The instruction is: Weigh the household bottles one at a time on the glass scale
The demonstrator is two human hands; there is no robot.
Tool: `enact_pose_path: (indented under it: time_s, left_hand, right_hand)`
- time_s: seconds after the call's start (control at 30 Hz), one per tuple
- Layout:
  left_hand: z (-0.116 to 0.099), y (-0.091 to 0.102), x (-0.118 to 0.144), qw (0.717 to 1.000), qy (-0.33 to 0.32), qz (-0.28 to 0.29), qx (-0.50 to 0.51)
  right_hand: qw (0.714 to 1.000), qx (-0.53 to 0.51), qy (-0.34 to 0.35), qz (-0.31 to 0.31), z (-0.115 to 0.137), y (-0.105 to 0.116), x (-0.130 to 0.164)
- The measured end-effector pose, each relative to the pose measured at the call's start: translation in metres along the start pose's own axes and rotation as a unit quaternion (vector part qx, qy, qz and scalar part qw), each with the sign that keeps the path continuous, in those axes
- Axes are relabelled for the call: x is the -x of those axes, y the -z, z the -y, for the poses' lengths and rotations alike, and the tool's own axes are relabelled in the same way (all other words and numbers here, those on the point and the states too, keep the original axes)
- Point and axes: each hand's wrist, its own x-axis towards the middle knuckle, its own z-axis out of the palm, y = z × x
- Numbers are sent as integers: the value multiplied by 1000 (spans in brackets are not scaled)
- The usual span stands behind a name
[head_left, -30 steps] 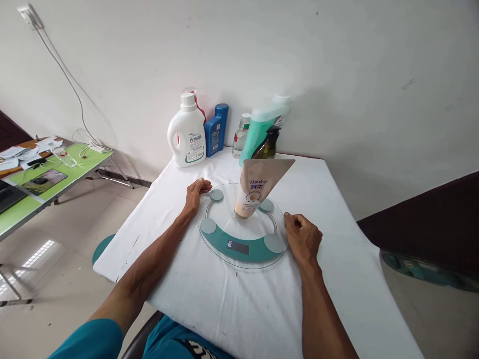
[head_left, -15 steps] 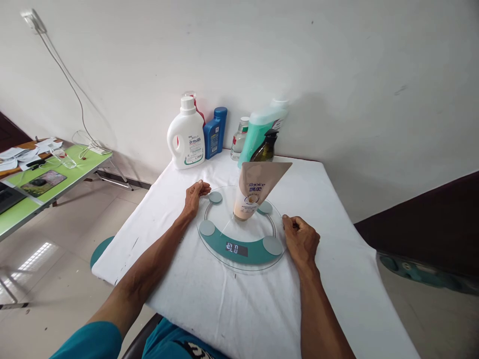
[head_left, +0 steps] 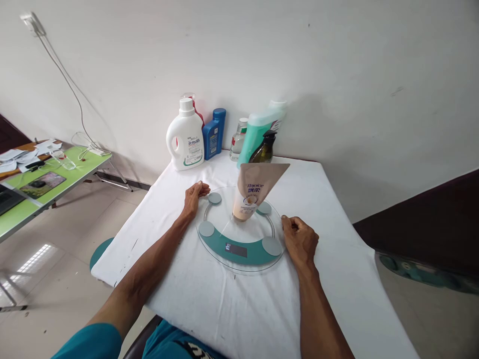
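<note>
A round glass bathroom scale with a green band lies on the white-covered table in front of me. Its dark display shows only small marks at the left end. On the glass stands a beige Rejoice tube, cap down and flat end up, with no hand touching it. My left hand is closed at the scale's far left rim, thumb and fingers pinched at the edge. My right hand is closed on the right rim, thumb at the glass edge and fingers curled under.
Along the wall stand a white detergent jug, a blue bottle, a clear bottle, a tilted green bottle and a dark pump bottle. A green table with papers is at left.
The large digits on the scale's display have gone out, leaving small marks. Both hands and the tube have stayed in place; the view has shifted very slightly.
</note>
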Motion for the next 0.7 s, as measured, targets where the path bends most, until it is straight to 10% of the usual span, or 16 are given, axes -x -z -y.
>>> enact_pose_path:
  time_s: [0.43,0.7]
  left_hand:
    - [-25,-4,9,994,-69,46,-69]
    - [-60,-37,31,951,-168,211,-152]
  right_hand:
    - [1000,-1,28,0,-4,1,-2]
    - [999,2,23,32,-8,9,-3]
